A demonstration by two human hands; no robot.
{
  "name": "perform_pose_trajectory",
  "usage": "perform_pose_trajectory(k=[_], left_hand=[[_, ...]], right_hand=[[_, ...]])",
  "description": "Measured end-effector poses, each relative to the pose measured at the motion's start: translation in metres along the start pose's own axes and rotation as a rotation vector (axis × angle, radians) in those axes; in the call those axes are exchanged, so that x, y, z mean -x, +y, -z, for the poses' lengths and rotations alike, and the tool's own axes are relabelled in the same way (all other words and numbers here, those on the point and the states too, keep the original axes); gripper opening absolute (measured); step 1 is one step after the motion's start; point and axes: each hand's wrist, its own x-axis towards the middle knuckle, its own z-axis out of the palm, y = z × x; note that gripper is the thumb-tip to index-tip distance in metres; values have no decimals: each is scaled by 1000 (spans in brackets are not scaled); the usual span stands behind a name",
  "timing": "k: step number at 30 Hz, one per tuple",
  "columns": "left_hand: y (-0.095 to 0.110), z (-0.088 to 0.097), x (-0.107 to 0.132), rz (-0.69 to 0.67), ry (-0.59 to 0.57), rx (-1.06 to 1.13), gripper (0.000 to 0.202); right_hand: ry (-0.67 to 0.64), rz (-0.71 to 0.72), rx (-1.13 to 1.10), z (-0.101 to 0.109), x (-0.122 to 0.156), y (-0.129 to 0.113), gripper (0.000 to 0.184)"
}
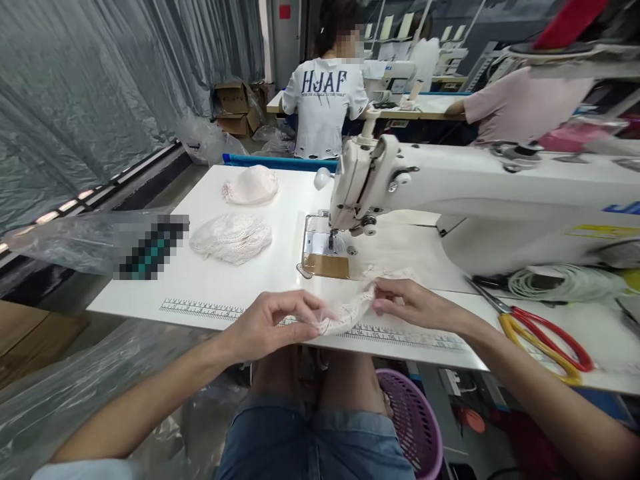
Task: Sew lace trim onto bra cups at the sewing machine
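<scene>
Between my hands, near the table's front edge, stretches a strip of white lace fabric (346, 319). My left hand (280, 321) pinches its left end between thumb and fingers. The other end is gripped by the fingertips of my right hand (407, 303). Just beyond stands a white sewing machine (360, 180), its needle and presser foot over the metal plate (320, 244), apart from the lace. More pale fabric lies flat on the table right of the plate, partly hidden by my right hand.
A lace pile (231, 239) and a pale pink bundle (251, 185) lie on the white table (285, 200) at left. Red-and-yellow scissors (545, 340) and coiled cord (565, 283) lie right. A purple basket (413, 420) stands below. Two people sit ahead.
</scene>
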Motion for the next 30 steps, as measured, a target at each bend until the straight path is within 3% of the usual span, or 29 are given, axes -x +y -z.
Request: perform_pose_trajectory(k=[6, 12, 17, 21, 23, 25, 27, 29, 30], left_hand=[[13, -12, 25, -32, -137, -34, 8], [7, -28, 34, 193, -230, -587, 14], [-26, -41, 40, 334, -334, -530, 15], [-54, -45, 46, 459, -317, -537, 17], [-63, -45, 48, 501, -299, -524, 18], [-67, -45, 47, 508, -267, -487, 19], [-65, -47, 43, 494, -251, -446, 18], [-57, -51, 37, 448, -269, -425, 18], [-51, -53, 33, 409, -279, -424, 18]], right_hand=[[162, -5, 268, -11, 11, -5, 30], [387, 14, 520, -20, 7, -13, 27], [473, -82, 652, 10, -15, 10, 26], [501, -190, 652, 40, -30, 38, 24], [547, -230, 632, 42, -29, 37, 26], [586, -231, 601, 30, -18, 20, 31], [552, -158, 529, 5, 0, -10, 33], [353, 52, 274, -29, 21, -43, 33], [236, 136, 126, -45, 30, -58, 42]])
